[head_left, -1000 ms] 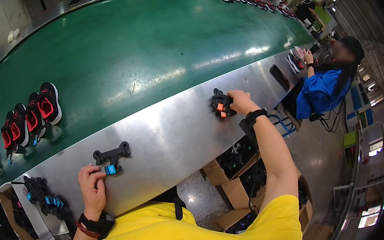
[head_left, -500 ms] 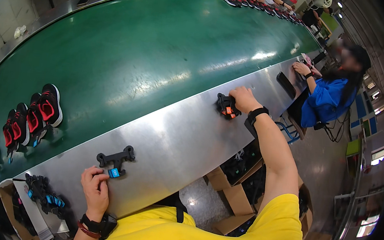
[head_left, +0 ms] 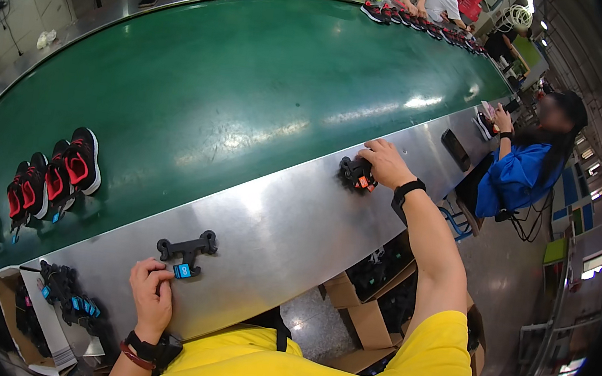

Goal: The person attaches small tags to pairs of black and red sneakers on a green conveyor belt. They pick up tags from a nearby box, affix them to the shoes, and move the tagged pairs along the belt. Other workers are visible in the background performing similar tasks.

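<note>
A black plastic shoe hanger (head_left: 189, 246) with a blue tag lies on the metal tabletop. My left hand (head_left: 149, 293) rests just beside it, fingers loosely bent and nothing visible in them. Farther right, a small bunch of black shoe hangers (head_left: 354, 173) with orange tags sits on the metal. My right hand (head_left: 390, 167) reaches over the right side of that bunch, its fingers curled on it; the palm hides part of the grip. At the lower left lies a pile of black hangers with blue tags (head_left: 73, 299).
Beyond the metal strip runs a green conveyor belt (head_left: 202, 80). Black-and-red shoes (head_left: 81, 159) stand at its left, more (head_left: 423, 27) at its far end. Cardboard boxes (head_left: 368, 318) are below the table's edge. A person in blue (head_left: 517, 179) sits right, near a dark phone-like object (head_left: 455, 149).
The whole view has shifted slightly. My right fingers have moved a little on the orange-tagged hangers; my left hand stays put. The person in blue has raised their hands, and a shoe shows beside them.
</note>
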### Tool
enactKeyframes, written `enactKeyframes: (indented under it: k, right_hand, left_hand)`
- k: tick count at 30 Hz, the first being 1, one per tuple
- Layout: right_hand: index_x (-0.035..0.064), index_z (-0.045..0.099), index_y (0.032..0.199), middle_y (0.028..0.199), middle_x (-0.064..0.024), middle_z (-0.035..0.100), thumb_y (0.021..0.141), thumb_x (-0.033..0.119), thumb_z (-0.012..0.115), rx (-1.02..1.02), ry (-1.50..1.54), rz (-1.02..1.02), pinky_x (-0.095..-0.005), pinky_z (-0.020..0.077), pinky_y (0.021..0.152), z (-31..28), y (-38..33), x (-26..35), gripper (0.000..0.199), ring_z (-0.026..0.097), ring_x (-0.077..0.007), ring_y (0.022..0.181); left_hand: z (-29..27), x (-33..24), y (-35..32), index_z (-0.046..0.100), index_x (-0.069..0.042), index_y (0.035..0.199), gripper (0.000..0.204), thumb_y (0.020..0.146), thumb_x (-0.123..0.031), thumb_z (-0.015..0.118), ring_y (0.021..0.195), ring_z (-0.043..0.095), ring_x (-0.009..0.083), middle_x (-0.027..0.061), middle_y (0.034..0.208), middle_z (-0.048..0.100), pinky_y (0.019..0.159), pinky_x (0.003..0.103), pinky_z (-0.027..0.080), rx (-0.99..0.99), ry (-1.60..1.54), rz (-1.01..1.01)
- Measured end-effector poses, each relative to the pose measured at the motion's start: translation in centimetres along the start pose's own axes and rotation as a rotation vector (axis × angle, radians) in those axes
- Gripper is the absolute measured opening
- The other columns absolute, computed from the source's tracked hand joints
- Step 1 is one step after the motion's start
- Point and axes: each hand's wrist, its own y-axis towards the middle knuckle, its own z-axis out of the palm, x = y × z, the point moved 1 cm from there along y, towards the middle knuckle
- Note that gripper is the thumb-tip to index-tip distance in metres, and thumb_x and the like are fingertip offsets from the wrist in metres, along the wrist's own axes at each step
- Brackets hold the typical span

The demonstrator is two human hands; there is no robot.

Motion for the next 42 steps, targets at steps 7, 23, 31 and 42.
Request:
enactKeyframes:
  k: [7, 23, 31, 42]
  right_hand:
    - [0.0152, 0.052, 0.136, 0.143, -0.0159, 0.046, 0.067, 0.023, 0.077, 0.058, 0.231, 0.099, -0.0480, 0.0285, 0.113, -1.7, -0.7, 1.4, 0.073, 0.035, -0.0370, 0.137]
    - [0.0081, 0.064, 0.108, 0.108, -0.0164, 0.064, 0.070, 0.031, 0.076, 0.032, 0.197, 0.070, -0.0472, 0.0409, 0.096, -0.1, 1.5, 1.9, 0.046, 0.054, -0.0379, 0.109]
    - [0.0066, 0.056, 0.126, 0.127, -0.0169, 0.055, 0.063, 0.019, 0.076, 0.064, 0.159, 0.155, -0.0466, 0.0335, 0.106, 0.0, -0.2, 1.9, 0.067, 0.046, -0.0371, 0.124]
    - [0.0071, 0.050, 0.135, 0.137, -0.0167, 0.049, 0.071, -0.002, 0.073, -0.259, 0.366, -0.152, -0.0432, 0.0294, 0.111, -3.8, 1.3, 18.8, 0.069, 0.041, -0.0346, 0.132]
  left_hand:
    - [0.0, -0.1, 0.0, 0.063, -0.005, 0.086, 0.016, 0.077, 0.007, 0.056, 0.111, 0.052, 0.0329, 0.0108, 0.105, 0.056, 0.100, 0.042, 0.038, 0.001, -0.004, -0.003]
    - [0.0, 0.6, 0.3, 0.065, -0.006, 0.082, 0.015, 0.073, 0.005, 0.059, 0.101, 0.057, 0.0341, 0.0107, 0.099, 0.061, 0.090, 0.043, 0.044, -0.057, -0.028, 0.031]
    - [-0.8, 0.4, -0.2, 0.065, -0.008, 0.082, 0.013, 0.075, 0.001, 0.061, 0.101, 0.056, 0.0304, 0.0060, 0.101, 0.061, 0.095, 0.044, 0.041, -0.128, -0.076, -0.002]
    - [-0.6, 0.0, -1.3, 0.066, -0.009, 0.086, 0.012, 0.078, -0.001, 0.061, 0.109, 0.054, 0.0306, 0.0065, 0.107, 0.059, 0.104, 0.048, 0.037, -0.085, -0.179, -0.061]
